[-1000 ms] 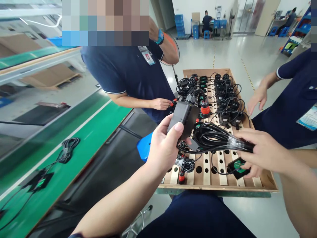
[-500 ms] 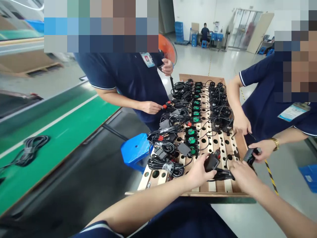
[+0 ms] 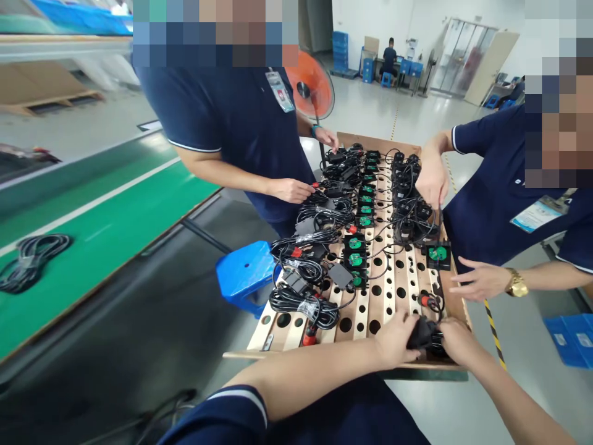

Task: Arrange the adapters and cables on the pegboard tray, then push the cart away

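My left hand and my right hand meet at the near right corner of a wooden tray drilled with holes. Both are closed on a black adapter with its bundled cable, pressed low against the tray. Rows of black units with green round parts and coiled black cables fill the tray.
Two co-workers in navy shirts stand at the tray: one on the left with a hand on the cables, one on the right with an open hand near the rim. A blue stool, a green conveyor carrying a coiled cable, an orange fan.
My hands carried the adapter and cable down from in front of me to the tray's near right corner. The right co-worker's hands shifted along the right rim.
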Motion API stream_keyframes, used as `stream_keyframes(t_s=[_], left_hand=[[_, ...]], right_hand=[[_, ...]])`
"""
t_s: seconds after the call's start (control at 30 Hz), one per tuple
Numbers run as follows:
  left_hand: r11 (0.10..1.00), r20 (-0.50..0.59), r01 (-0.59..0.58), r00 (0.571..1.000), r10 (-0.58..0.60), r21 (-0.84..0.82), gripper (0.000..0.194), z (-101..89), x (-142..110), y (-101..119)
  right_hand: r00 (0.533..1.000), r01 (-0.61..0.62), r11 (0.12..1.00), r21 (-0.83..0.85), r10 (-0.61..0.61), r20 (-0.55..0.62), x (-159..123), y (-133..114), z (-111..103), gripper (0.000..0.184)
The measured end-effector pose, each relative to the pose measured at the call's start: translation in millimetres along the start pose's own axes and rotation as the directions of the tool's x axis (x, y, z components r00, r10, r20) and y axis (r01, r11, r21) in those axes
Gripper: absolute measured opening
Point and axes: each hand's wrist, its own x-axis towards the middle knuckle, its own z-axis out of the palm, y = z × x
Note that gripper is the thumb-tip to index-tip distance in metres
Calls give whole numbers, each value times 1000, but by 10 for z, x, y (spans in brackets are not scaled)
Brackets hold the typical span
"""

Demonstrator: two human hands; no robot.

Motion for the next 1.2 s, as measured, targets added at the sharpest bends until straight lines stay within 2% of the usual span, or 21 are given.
stream_keyframes(t_s=[0.07,0.17,0.27,0.33,0.4,0.43,0.53,0.6,0.67,0.73,0.8,0.87,0.9,0.93,0.97,1.0,1.03,1.07,1.1,1.13,1.2], left_hand=[[995,63,-14,998,7,102,96,114,36,70],[990,120,-40,993,24,132,98,253,100,114],[985,141,-174,975,173,-3,106,225,53,-17],[955,70,-291,953,295,-60,101,33,-156,-191],[945,-18,-327,945,327,-15,76,-313,-521,-406],[955,-72,-293,953,295,43,59,-529,-740,-530],[965,-312,-3,946,88,262,26,-1193,-1369,-974],[881,-313,179,949,-37,439,29,-1510,-1642,-1302],[782,-231,230,966,-113,579,61,-1661,-1751,-1597],[705,-167,213,977,-135,677,91,-1676,-1727,-1814],[651,-142,182,983,-113,737,94,-1637,-1643,-1946],[615,-133,148,989,-71,775,81,-1618,-1573,-2010],[608,-124,126,991,-46,784,77,-1628,-1558,-2023],[612,-114,102,993,-19,785,74,-1651,-1557,-2026],[623,-109,77,994,13,779,72,-1685,-1569,-2019],[637,-103,50,994,46,769,69,-1725,-1591,-2004],[651,-95,20,992,81,759,65,-1766,-1618,-1982],[663,-88,-9,990,112,749,60,-1805,-1646,-1954],[674,-80,-34,987,138,738,55,-1838,-1673,-1921],[685,-70,-57,985,157,726,51,-1864,-1698,-1888],[721,-71,-90,979,190,687,50,-1897,-1743,-1826]], right_hand=[[994,-108,993,41,107,7,-97,60,-106,37],[981,-150,987,65,157,-111,-207,36,-173,30],[977,77,978,192,-36,-210,-130,-130,-19,46],[975,199,960,196,-175,-134,3,-259,154,57],[983,185,976,115,-185,-10,130,-375,294,59],[987,156,986,62,-157,23,170,-435,333,58],[993,120,993,11,-120,10,177,-722,316,53],[986,165,983,80,-165,-8,149,-1056,248,51],[960,279,949,149,-280,-18,189,-1473,204,46],[936,351,915,198,-342,-78,348,-1884,228,44],[942,330,914,236,-303,-144,605,-2205,320,51],[983,179,920,347,-149,-110,880,-2402,441,46],[997,70,874,482,-50,-54,995,-2458,496,43],[998,-43,747,664,60,-2,1086,-2495,539,42],[989,-122,504,855,134,62,1148,-2518,565,39],[976,-164,192,968,177,130,1183,-2533,571,34],[963,-165,-121,979,194,186,1193,-2545,559,28],[955,-142,-364,920,193,224,1184,-2557,529,22],[950,-112,-510,853,197,242,1161,-2570,485,18],[949,-76,-567,820,212,234,1129,-2583,432,16],[957,-15,-556,831,232,173,1050,-2610,310,23]])
